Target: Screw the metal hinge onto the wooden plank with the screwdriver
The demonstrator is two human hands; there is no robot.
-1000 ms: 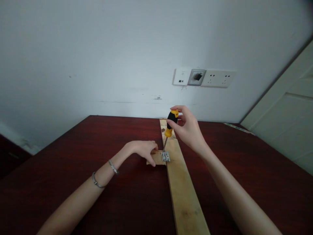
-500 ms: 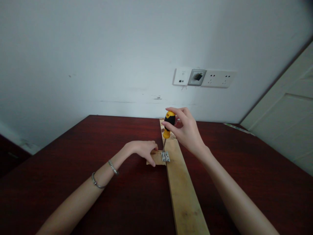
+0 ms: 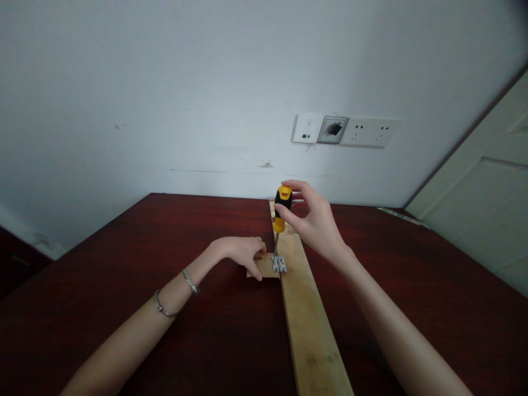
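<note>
My right hand (image 3: 311, 217) grips the yellow and black handle of a screwdriver (image 3: 282, 203) between thumb and fingers. The screwdriver stands nearly upright, its tip down at the upper left part of a metal hinge (image 3: 279, 264). That hinge spans the joint between a small wooden piece (image 3: 266, 268) and a long wooden plank (image 3: 311, 313). Thumb and fingers of my left hand (image 3: 246, 256) hold the small piece from its left side. Whether a screw sits under the tip is too small to tell.
All of this rests on a dark red wooden table (image 3: 198, 341). Behind it rises a white wall (image 3: 206, 99) with switches and sockets (image 3: 369, 133). A thin strip (image 3: 402, 216) lies by the right back edge, near a pale door (image 3: 490, 187).
The screwdriver handle has turned and tilted slightly left, and the fingers of my right hand have shifted with it. My left hand and the wood keep their places.
</note>
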